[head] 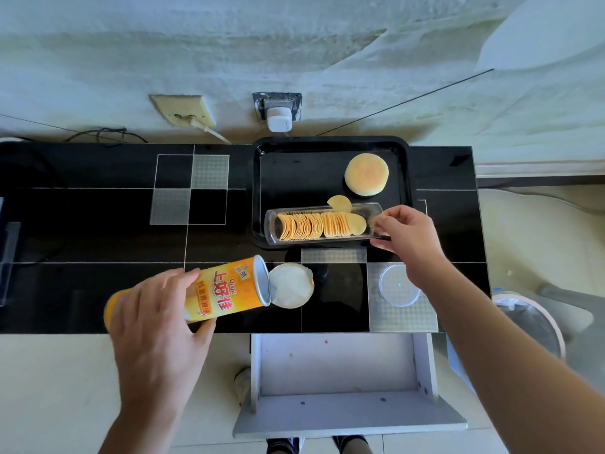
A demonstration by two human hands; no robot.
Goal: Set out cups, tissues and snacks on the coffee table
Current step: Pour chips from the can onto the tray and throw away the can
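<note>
My left hand (154, 309) grips an orange chip can (226, 290), held on its side over the black coffee table (98, 224), open mouth pointing right with its peeled foil seal (289, 285) hanging from the rim. My right hand (406, 232) pinches the right end of a clear plastic chip tray (373, 214) holding a row of chips (314, 226). That tray lies along the front of a black serving tray (288, 165). One loose chip (339, 203) rests just behind it. A round bun (366, 174) sits at the serving tray's back right.
A clear plastic lid (397, 286) lies on the table near the front right. An open white drawer (340, 381) juts out below the table's front edge. A bin (530, 322) stands on the floor at right. Wall sockets with plugs (278, 109) sit behind the table.
</note>
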